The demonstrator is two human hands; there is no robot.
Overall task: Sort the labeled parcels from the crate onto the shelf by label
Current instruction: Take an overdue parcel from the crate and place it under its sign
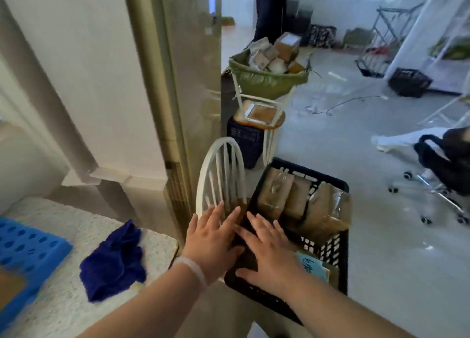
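Observation:
A black plastic crate (333,251) stands low in the middle on a white wooden chair (220,174). Several brown taped parcels (300,197) stand on edge in its far half, and a parcel with a pale blue label (309,264) lies near its front right. My left hand (212,238) hovers flat over the crate's left rim, fingers spread, holding nothing. Beside it my right hand (267,251) is stretched over the crate's near left part, fingers apart, also holding nothing. The two hands almost touch. The shelf is not clearly in view.
A white speckled table (63,286) at lower left carries a dark blue cloth (114,258) and a blue perforated tray (25,256). Behind the chair a green bag of parcels (267,75) sits on a rack. A wheeled office chair (442,174), another black crate (409,82) and a standing person (269,9) are farther off.

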